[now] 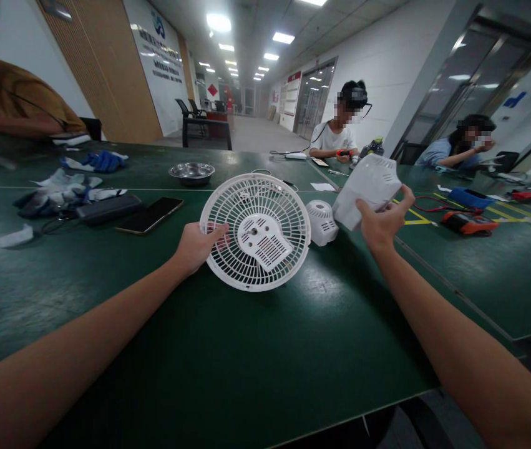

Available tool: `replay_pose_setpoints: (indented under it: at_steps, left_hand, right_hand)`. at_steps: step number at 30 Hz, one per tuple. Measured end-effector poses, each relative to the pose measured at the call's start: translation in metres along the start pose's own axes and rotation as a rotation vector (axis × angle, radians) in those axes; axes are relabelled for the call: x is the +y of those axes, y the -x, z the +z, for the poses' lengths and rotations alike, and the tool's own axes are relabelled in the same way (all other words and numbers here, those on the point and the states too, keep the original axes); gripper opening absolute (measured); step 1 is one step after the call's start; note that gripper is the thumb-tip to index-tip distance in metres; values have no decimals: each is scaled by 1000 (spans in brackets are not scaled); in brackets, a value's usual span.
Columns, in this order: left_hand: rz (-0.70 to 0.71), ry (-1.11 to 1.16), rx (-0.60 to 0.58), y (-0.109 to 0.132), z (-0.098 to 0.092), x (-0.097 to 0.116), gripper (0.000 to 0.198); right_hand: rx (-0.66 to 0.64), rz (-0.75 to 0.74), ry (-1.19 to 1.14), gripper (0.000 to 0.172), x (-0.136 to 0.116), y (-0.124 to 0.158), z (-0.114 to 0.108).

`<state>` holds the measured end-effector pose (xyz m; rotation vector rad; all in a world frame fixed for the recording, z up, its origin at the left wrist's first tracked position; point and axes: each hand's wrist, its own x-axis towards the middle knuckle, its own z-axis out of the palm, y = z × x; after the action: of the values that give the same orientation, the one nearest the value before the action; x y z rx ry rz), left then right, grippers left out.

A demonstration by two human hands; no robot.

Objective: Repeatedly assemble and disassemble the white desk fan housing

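Note:
My left hand grips the left rim of a round white fan grille, held tilted with its lower edge near the green table. A slotted white plate with a small shaft sits at the grille's centre. My right hand is closed on a white plastic fan housing, lifted above the table to the right of the grille. A small white vented motor cover stands on the table between the grille and the housing.
A black phone, a dark case and blue-white gloves lie to the left. A metal bowl sits behind the grille. Orange and blue tools lie to the right. Other people sit at the far side and the left.

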<state>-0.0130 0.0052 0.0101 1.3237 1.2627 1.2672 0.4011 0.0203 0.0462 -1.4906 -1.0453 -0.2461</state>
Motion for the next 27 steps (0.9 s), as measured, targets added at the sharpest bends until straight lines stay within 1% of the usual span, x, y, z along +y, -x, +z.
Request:
replay_pose_setpoints:
  at_steps: [4,6,8,12,13,15,18,22,27]
  left_hand:
    - [-1,7,7,2,2,3,16]
    - [12,-1,5,2,1,3,17]
    - [22,-9,7,1,1,1,18]
    - [21,-5,8,-3,0,-4,20]
    - [22,0,10,-3,0,-4,20]
    - [32,11,15,-3,1,-4,19]
    - [40,10,17,-2,2,-3,17]
    - [29,10,10,-1,1,-2,16]
    - [37,2,-7,-2,-1,-4,20]
  right_hand:
    - [50,-98,-113,94,-31,7,-6]
    - [36,-125,-159,95,-40,16,-4]
    - [-21,-136,-179,97,-44,25,1]
    - [-211,-154,-115,102,-41,39,13]
    - [-246,-159,-98,104,-40,41,16]
    - [-274,-164,-86,106,-37,42,19]
    - [-256,-156,-89,105,-35,40,19]
    - [-167,-144,-40,103,-27,26,11]
    - [-34,-92,41,101,0,-4,-7]
